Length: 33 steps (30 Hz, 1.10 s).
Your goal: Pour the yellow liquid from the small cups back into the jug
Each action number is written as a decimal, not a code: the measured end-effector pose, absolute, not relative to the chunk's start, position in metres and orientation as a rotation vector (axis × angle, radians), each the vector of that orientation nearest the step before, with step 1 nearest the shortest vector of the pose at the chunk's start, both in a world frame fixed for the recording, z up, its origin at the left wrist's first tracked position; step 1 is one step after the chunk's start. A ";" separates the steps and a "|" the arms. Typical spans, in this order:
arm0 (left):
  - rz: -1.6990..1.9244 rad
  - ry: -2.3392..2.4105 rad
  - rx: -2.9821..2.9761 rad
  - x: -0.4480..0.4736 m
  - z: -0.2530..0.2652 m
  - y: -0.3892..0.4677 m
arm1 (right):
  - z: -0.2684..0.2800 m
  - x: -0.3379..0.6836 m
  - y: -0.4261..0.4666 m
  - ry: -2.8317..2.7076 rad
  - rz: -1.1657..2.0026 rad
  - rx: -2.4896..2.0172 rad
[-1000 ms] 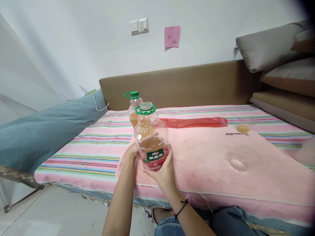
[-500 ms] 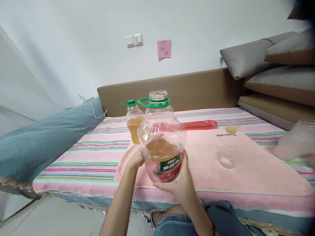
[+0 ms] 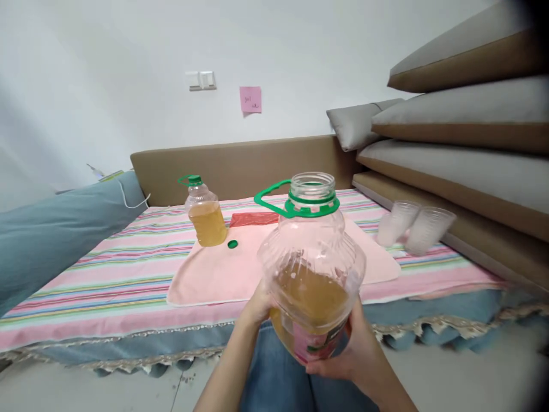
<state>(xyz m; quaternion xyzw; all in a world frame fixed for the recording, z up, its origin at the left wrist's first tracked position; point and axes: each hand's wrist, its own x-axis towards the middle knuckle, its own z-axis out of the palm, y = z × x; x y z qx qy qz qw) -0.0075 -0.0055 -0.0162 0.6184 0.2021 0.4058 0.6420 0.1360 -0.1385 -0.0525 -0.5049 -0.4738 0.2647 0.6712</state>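
Observation:
A large clear juice bottle (image 3: pixel 315 286) with a pink label is held up between my two hands. Its mouth is uncapped, and a green carry ring circles the neck. Amber liquid fills its lower part, and the bottle leans a little. My left hand (image 3: pixel 258 306) is closed against its left side, with the fingers partly hidden behind it. Around the lower right side, under the label, my right hand (image 3: pixel 349 355) grips with the thumb in front. On the pink cloth (image 3: pixel 201 280) beyond lies a green cap (image 3: pixel 232 244).
A second, capped bottle of amber liquid (image 3: pixel 207 220) stands behind to the left. Near it is a red plastic bag (image 3: pixel 253 219). Two stacks of clear plastic cups (image 3: pixel 429 229) rest at right, beside piled cushions (image 3: pixel 463 137). A blue bolster (image 3: pixel 77 229) lies at left.
My view has turned right. Both hands have brought the bottle lower and nearer to me, over my lap. The green cap and the cup stacks now show clearly.

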 end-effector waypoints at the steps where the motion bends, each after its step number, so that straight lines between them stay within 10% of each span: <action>1: 0.911 0.465 1.394 0.001 -0.024 -0.011 | -0.057 0.144 -0.145 -1.063 0.598 -1.146; 33: 1.007 0.253 1.223 0.067 -0.088 -0.025 | -0.156 0.169 -0.188 -0.860 0.713 -1.197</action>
